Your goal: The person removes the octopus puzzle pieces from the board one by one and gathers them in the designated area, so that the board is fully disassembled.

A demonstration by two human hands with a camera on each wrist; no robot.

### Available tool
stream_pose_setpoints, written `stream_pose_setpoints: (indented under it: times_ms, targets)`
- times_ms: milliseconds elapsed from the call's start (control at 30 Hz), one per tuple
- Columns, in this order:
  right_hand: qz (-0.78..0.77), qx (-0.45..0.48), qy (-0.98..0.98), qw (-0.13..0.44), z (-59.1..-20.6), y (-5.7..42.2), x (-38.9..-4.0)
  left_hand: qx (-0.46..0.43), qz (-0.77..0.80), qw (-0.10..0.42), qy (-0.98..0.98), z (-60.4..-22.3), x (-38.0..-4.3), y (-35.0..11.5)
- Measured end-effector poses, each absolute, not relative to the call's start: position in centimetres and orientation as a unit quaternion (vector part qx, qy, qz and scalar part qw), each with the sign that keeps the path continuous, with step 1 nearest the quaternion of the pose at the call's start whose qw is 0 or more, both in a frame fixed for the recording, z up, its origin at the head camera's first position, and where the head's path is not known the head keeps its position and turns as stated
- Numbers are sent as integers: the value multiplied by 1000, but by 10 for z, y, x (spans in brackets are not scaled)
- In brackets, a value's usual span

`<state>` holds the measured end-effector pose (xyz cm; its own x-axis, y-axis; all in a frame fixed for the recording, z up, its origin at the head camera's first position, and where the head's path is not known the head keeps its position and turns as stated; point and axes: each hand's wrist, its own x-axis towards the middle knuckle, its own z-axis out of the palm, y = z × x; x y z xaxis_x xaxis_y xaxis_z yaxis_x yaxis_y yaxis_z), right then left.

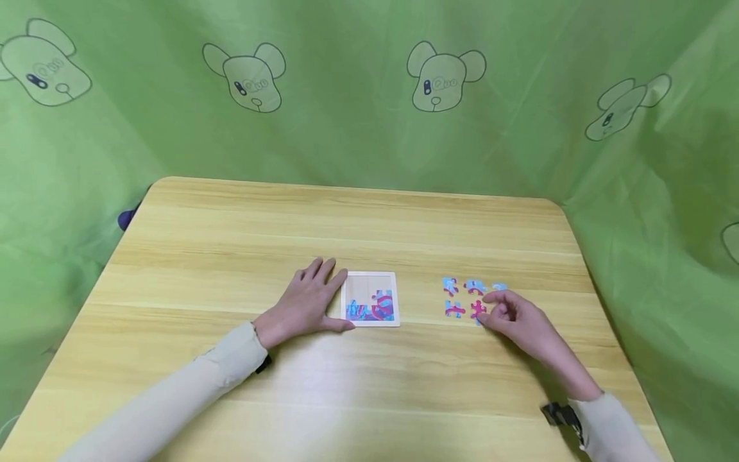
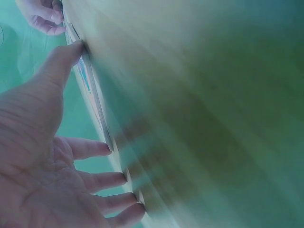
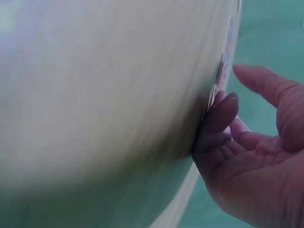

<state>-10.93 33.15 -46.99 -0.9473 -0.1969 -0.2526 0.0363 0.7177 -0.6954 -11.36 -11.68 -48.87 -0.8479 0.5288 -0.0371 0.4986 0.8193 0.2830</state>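
Note:
In the head view a small square puzzle board [image 1: 372, 321] with a pale frame lies mid-table, its lower part filled with blue, pink and purple pieces. My left hand [image 1: 308, 298] lies along its left side, fingers spread, with the thumb at the bottom corner and a fingertip at the top corner. To the right, my right hand [image 1: 516, 321] reaches over loose pieces, thumb and forefinger apart on either side of a pink puzzle piece [image 1: 478, 309]. Its other fingers curl under, low by the tabletop in the right wrist view.
Several more loose pieces lie around it: a blue and pink one [image 1: 450, 286], another beside it [image 1: 475, 286], one below [image 1: 455, 309], and a blue one [image 1: 499, 287] partly behind the right hand. A green curtain [image 1: 346, 128] surrounds the wooden table [image 1: 260, 218].

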Motion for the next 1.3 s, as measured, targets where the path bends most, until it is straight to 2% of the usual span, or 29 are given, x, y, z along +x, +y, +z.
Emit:
stream_pose_setpoints:
  times_ms: [267,1000,1300]
  targets:
    - [-321,-59,935,141,-469,323,-105,269,128,57,953,-489,-114,-116]
    - [-329,-51,931,152,-466,318,-104,268,125,52,954,-485,-113,-116]
    - [-387,-74,912,115,-467,305,-104,270,127,56,953,-486,-113,-116]
